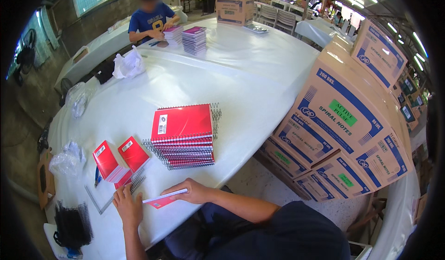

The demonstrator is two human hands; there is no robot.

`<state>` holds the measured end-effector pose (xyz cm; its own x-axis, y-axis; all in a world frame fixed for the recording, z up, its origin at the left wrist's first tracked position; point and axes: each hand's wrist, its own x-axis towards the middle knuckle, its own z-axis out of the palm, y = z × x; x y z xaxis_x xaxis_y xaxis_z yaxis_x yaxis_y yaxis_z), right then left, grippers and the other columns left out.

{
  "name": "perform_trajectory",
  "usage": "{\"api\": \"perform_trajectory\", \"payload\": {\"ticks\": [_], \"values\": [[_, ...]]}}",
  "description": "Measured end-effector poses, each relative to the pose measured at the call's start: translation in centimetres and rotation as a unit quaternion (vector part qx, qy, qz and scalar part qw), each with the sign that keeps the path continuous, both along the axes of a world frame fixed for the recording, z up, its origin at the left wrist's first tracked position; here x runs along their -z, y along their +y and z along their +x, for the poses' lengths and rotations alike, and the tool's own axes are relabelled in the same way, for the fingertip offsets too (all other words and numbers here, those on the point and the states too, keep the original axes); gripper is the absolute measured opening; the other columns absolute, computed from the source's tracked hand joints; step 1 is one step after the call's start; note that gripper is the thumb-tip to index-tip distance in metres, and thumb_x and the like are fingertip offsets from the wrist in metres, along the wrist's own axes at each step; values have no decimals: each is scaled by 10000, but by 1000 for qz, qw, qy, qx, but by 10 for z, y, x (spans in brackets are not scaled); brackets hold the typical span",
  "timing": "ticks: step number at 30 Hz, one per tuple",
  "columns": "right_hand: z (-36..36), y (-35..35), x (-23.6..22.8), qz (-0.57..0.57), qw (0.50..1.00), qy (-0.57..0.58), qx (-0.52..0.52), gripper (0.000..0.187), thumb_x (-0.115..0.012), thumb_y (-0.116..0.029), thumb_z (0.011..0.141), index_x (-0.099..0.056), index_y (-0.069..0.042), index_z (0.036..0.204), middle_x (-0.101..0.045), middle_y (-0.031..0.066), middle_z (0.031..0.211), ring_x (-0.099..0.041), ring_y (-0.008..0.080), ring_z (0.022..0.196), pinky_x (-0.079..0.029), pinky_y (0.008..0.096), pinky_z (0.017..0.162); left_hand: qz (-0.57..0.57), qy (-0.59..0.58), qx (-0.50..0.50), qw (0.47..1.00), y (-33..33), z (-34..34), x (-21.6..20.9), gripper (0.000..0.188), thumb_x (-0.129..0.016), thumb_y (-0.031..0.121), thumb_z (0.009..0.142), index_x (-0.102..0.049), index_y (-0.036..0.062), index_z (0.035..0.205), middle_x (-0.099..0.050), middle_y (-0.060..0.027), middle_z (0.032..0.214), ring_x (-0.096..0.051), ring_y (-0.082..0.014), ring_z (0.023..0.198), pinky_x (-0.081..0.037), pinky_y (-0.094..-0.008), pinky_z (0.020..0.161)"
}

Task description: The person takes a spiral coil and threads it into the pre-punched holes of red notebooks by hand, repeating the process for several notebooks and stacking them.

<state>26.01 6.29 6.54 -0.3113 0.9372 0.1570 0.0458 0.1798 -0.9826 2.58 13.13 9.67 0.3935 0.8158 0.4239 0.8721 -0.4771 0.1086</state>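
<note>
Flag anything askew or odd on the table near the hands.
The red notebook stack is staggered, with spirals sticking out on alternating sides. Two notebooks stand propped open, tent-like, beside a loose wire coil. The right hand holds a notebook; the left hand rests beside it.

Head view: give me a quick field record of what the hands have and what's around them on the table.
left hand: flat on the white table, beside a loose wire spiral
right hand: holding a thin red notebook by its edge
nearby: two red covers standing open; stack of red spiral notebooks
left edge: black wire spirals
right side: printed cardboard boxes
far end: another person seated by stacks of purple notebooks
</note>
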Motion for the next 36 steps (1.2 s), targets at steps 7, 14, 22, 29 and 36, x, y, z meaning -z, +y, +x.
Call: {"api": "perform_trajectory", "payload": {"ticks": [7,14,22,29,36], "values": [[-1,14,7,22,997,58,39,295,-603,-89,877,-622,-69,1172,-668,93,1093,-617,112,953,-465,277,861,-58,-71,57,994,22,-4,9,242,-662,125,773,-588,47,991,-568,-135,951,-534,-318,923,-409,-416,785],[0,16,0,-6,998,47,30,310,-588,-67,868,-615,-59,1177,-668,91,1086,-594,97,951,-452,266,867,-105,-86,49,989,39,-23,4,221,-683,92,733,-589,36,925,-586,-124,910,-556,-309,858,-435,-407,730],[-5,15,3,25,997,64,45,316,-579,-52,859,-617,-63,1172,-677,99,1045,-589,95,885,-455,267,844,-74,-97,66,990,26,-13,15,226,-741,45,643,-628,36,838,-617,-110,834,-581,-298,817,-442,-391,727],[4,11,2,19,997,47,49,310,-586,-49,855,-621,-58,1163,-679,104,1041,-597,97,903,-460,270,840,-183,-341,5,922,38,-18,-16,167,-646,175,867,-622,10,851,-573,-14,684,-471,-91,623,-376,-240,566],[-13,21,13,29,995,66,70,311,-660,-84,841,-626,-23,1144,-680,82,1052,-587,92,946,-474,283,849,-348,-321,85,877,-2,-25,-40,324,-421,321,979,-505,48,826,-374,36,699,-317,-66,627,-298,-234,545]]}}
